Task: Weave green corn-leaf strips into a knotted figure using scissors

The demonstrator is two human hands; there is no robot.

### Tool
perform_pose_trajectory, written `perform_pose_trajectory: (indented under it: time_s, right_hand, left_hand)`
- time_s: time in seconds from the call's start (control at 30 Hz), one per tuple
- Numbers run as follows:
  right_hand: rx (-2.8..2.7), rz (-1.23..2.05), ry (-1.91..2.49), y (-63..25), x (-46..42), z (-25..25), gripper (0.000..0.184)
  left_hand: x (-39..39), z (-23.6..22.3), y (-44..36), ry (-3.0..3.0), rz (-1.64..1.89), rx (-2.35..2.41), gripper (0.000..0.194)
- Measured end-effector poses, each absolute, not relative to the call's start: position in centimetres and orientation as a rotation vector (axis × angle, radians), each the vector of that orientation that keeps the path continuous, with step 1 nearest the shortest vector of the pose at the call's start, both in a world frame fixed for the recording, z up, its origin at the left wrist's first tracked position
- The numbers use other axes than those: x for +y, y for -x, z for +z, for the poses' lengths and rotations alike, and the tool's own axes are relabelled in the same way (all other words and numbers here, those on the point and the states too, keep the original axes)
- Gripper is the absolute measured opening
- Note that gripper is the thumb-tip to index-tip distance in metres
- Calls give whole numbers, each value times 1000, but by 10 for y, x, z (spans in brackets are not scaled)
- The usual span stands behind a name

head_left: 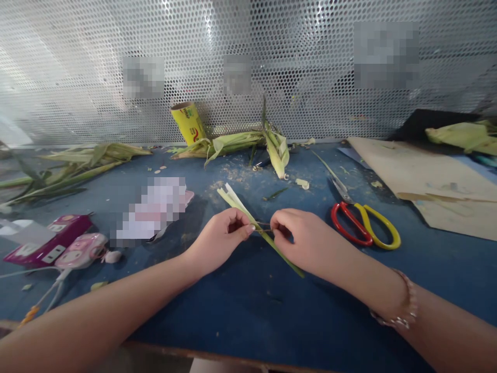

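A folded strip of pale green corn husk (286, 256) lies slantwise on the blue table between my hands, its cut whitish ends pointing away from me. A thin brown string (264, 230) crosses over the husk. My left hand (221, 235) pinches the string on the left side with thumb and fingertips. On the right, my right hand (298, 235) has its fingers closed on the other end of the string, close above the husk. The fingertips of my right hand are partly hidden.
Scissors (365, 223) with red and yellow handles lie right of my right hand. Corn husks (236, 142) and a yellow tube (188, 123) stand along the perforated metal screen. Cardboard (458, 202) is at right; a purple tissue pack (58, 238) and pink case (83, 250) at left.
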State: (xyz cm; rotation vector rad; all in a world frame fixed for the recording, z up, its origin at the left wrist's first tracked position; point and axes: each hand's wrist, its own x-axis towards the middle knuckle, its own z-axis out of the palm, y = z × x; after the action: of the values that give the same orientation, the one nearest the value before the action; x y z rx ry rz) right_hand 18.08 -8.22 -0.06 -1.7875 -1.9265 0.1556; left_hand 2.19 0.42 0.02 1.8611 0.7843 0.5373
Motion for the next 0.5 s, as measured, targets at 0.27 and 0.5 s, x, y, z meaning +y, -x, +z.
perform_pose_trajectory:
  time_s: [0.27,0.5]
  right_hand:
    - [-2091,176,1794,-173,-82,-6,13]
    - [-2242,109,1801,-173,-83,-8,11]
  left_hand:
    - [8,-6,-23,-1891,497,793,12]
    - [8,-8,-23,-1941,520,792,12]
